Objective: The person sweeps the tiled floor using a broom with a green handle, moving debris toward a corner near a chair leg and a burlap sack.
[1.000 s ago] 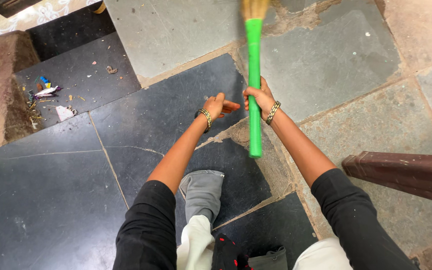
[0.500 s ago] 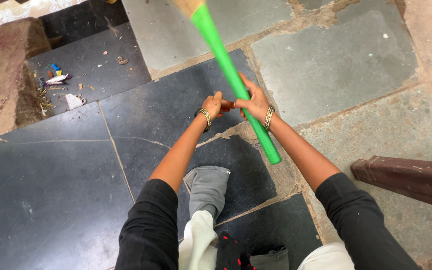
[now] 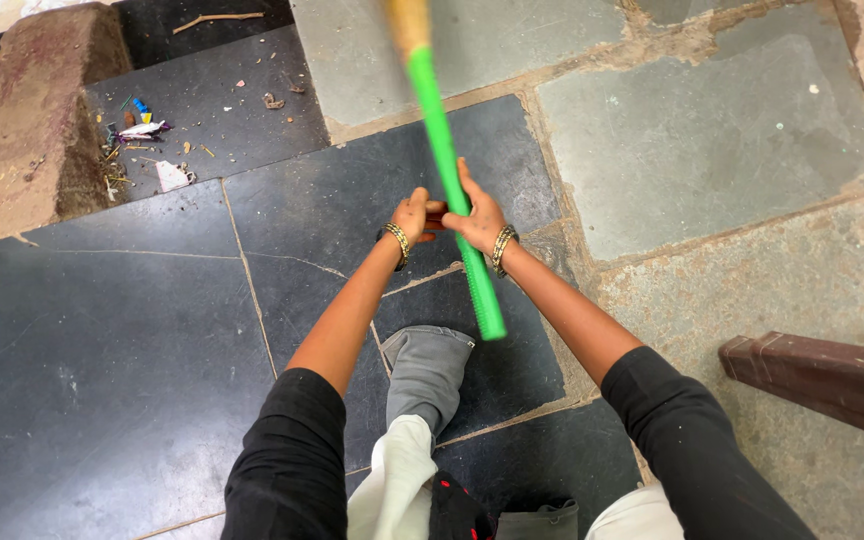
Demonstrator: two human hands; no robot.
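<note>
In the head view, a long broom with a bright green plastic handle [image 3: 449, 190] is seen from above. The broom is blurred. Its straw-coloured top end is cut off by the top edge of the picture, and its green bottom end hangs over a dark stone slab, just above a grey shoe.

The broom is held by the right hand [image 3: 479, 220]. The fingers of this hand are wrapped around the green handle and pressed tight on it, about halfway along the green part. A gold bangle is worn on that wrist.

The left hand [image 3: 414, 215] is kept just beside the handle, on its left side. Its fingers are curled in, and its fingertips are touching the right hand. Whether the handle itself is touched by the left hand cannot be told. A gold bangle is worn on this wrist too. Both arms are covered by black sleeves pushed up above the elbows.

The floor of dark and grey stone slabs [image 3: 102, 330] is seen under everything. A small pile of rubbish with bits of coloured wrapper and sticks [image 3: 147, 145] is lying on a dark slab near the top left corner of the floor, beside a reddish-brown stone block [image 3: 27, 110]. A dark red wooden bar [image 3: 822, 380] is seen at the right edge. The grey shoe [image 3: 430, 365] is planted on the dark slabs below the hands.
</note>
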